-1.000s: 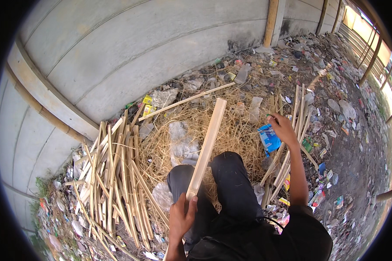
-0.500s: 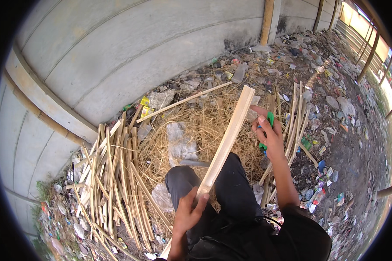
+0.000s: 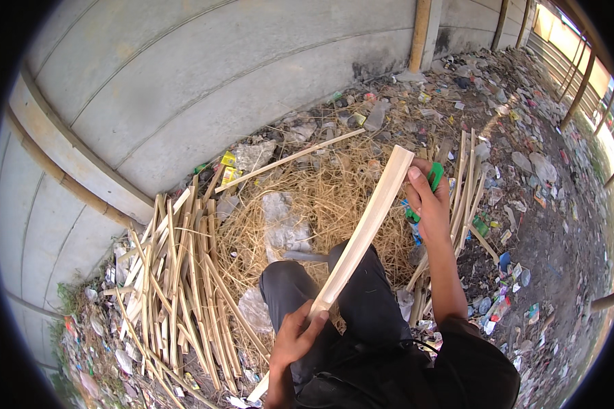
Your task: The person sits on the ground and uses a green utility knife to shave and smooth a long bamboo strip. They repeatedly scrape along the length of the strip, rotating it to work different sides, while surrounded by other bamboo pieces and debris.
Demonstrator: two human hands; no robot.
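A long pale split-bamboo strip (image 3: 365,228) slants up and away across my lap, its hollow inner face upward. My left hand (image 3: 297,335) is closed around its lower part, and the strip runs on below toward the lower edge. Beside the far end of the strip is my right hand (image 3: 431,204), its fingers curled around a green tool (image 3: 435,176). The tool's working end is hidden by the fingers. The right thumb and forefinger are at the strip's edge; whether they touch it I cannot tell.
A large pile of bamboo strips (image 3: 177,293) lies on the left, a smaller bundle (image 3: 465,184) on the right. Dry shavings (image 3: 320,198) cover the ground ahead, with a dusty block (image 3: 284,221) among them. A concrete wall (image 3: 218,88) rises behind; litter (image 3: 525,204) spreads rightward.
My right hand has turned and come up against the strip's far end. That end has swung slightly right and nearer. The left hand keeps its grip, shifting little.
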